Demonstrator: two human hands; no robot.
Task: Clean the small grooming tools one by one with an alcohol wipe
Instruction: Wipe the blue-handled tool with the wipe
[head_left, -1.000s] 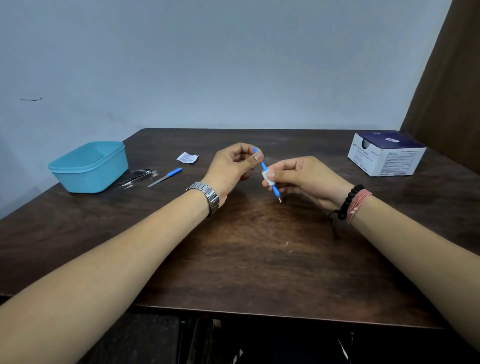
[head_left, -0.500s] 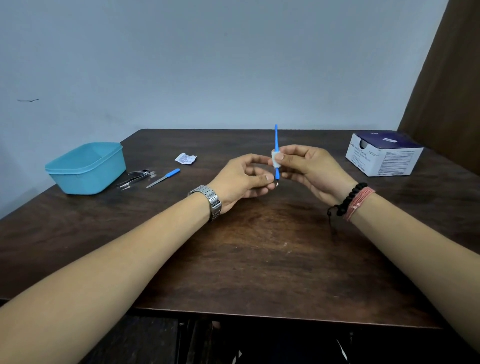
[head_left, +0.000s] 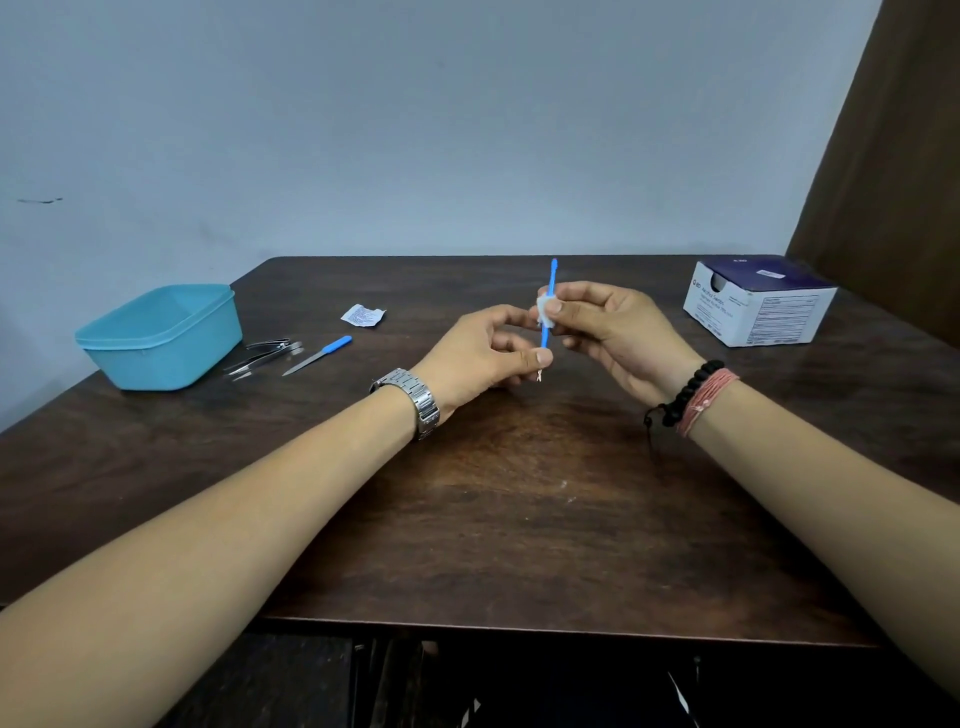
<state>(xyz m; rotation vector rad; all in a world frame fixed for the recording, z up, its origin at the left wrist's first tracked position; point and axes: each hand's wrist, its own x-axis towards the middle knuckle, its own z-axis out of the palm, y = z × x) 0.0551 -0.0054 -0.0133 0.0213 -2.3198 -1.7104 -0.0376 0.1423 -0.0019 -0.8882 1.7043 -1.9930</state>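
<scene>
Pinching blue tool (head_left: 550, 280), left hand (head_left: 488, 353); right hand (head_left: 608, 332) pinches wipe (head_left: 544, 310); box (head_left: 758, 304) print illegible.

I sit at a dark brown wooden table (head_left: 519, 519) with a worn, streaky grain and a few pale flecks on its top. Its far edge meets a plain pale blue-grey wall (head_left: 415, 130), evenly lit, with one small dark mark (head_left: 39, 200) on the left. A brown curtain (head_left: 893, 156) hangs at the far right, reaching down behind the table's corner. Beneath the near edge the space is dark, and I cannot make out the floor.
</scene>
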